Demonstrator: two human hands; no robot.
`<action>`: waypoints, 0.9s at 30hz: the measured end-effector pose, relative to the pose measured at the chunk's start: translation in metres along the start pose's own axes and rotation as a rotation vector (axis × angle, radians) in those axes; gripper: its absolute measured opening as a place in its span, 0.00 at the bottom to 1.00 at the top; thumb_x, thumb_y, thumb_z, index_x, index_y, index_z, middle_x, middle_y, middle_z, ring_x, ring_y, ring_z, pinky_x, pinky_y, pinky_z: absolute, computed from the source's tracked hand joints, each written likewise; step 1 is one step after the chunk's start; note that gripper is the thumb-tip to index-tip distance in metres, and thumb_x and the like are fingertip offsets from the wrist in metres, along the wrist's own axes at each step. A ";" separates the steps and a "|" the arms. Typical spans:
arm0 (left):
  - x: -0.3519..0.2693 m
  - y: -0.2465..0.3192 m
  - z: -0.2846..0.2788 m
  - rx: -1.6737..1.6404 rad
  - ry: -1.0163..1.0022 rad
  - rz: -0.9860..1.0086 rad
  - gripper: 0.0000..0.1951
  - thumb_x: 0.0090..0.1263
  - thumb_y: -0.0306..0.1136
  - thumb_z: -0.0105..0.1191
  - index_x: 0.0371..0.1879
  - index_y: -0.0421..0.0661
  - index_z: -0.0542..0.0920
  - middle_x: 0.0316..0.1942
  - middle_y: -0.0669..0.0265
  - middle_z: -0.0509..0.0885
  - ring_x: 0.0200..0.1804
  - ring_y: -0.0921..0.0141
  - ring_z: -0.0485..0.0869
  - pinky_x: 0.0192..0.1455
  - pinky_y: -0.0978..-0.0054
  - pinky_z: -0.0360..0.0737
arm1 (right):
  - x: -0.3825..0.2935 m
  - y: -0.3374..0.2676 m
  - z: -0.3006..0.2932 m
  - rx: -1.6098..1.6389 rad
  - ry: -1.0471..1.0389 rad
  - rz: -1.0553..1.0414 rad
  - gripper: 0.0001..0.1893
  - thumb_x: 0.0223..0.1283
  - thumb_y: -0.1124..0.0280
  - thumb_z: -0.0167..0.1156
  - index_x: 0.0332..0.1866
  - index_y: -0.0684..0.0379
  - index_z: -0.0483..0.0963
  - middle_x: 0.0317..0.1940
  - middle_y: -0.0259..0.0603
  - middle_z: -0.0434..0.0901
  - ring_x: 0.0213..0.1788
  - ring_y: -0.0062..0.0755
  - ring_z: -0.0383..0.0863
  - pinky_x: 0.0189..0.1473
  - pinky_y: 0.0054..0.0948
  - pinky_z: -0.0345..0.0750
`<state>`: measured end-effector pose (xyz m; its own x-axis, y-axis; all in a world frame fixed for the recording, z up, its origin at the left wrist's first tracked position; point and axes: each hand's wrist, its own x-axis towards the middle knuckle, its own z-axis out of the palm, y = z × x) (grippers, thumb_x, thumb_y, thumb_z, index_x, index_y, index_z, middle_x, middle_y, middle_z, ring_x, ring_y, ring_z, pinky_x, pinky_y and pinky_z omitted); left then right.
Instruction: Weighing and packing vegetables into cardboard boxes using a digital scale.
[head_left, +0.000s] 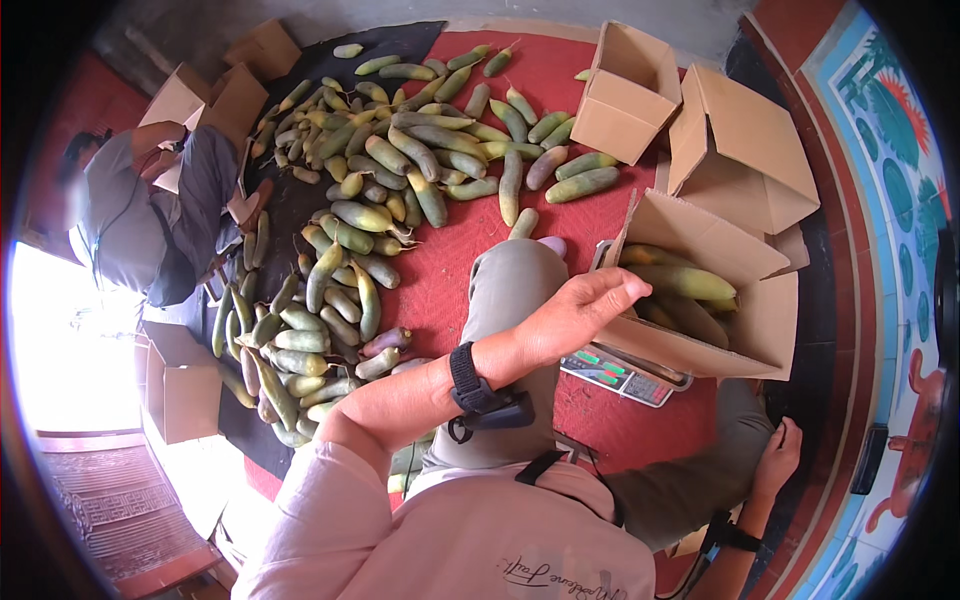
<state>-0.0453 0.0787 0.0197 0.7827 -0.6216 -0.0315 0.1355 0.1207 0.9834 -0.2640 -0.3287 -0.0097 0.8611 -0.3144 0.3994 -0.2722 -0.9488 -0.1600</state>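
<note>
My left hand, with a black strap at its wrist, hovers at or touches the near left edge of an opened cardboard box. Its thumb and a finger point towards the box opening; the other fingers are hidden. Several long green radishes lie inside that box. Under the box a digital scale shows its lit display and keypad. Low on the right, my right hand rests by my bent leg with loosely curled fingers and nothing visible in it. A large heap of green radishes spreads before me.
More cardboard boxes stand at the back right, beside a tiled wall. At left, another person sits near boxes. A closed-looking box and a carved wooden seat are at lower left. Red matting covers the floor.
</note>
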 end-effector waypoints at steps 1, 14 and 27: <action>0.000 0.001 0.000 -0.065 0.003 0.033 0.19 0.80 0.43 0.43 0.56 0.39 0.75 0.54 0.63 0.79 0.59 0.71 0.75 0.64 0.71 0.71 | 0.000 -0.001 0.000 -0.006 0.004 -0.002 0.08 0.66 0.77 0.53 0.46 0.66 0.75 0.39 0.51 0.78 0.43 0.52 0.79 0.46 0.40 0.76; -0.020 -0.008 -0.130 -0.672 0.529 0.262 0.12 0.78 0.38 0.43 0.38 0.43 0.76 0.32 0.66 0.80 0.37 0.69 0.80 0.47 0.69 0.78 | -0.004 0.004 -0.001 -0.048 -0.046 0.048 0.08 0.66 0.78 0.51 0.45 0.67 0.75 0.39 0.51 0.77 0.42 0.52 0.79 0.45 0.39 0.76; -0.079 -0.209 -0.288 -0.582 1.139 -0.464 0.22 0.77 0.37 0.41 0.66 0.40 0.66 0.63 0.55 0.73 0.63 0.59 0.75 0.67 0.62 0.71 | -0.001 0.009 -0.003 -0.133 -0.117 0.093 0.08 0.67 0.78 0.51 0.46 0.67 0.75 0.40 0.50 0.78 0.43 0.51 0.79 0.45 0.39 0.76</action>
<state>0.0399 0.3255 -0.2344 0.6203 0.2499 -0.7435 0.5343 0.5594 0.6337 -0.2685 -0.3367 -0.0089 0.8715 -0.4031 0.2793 -0.4008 -0.9137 -0.0680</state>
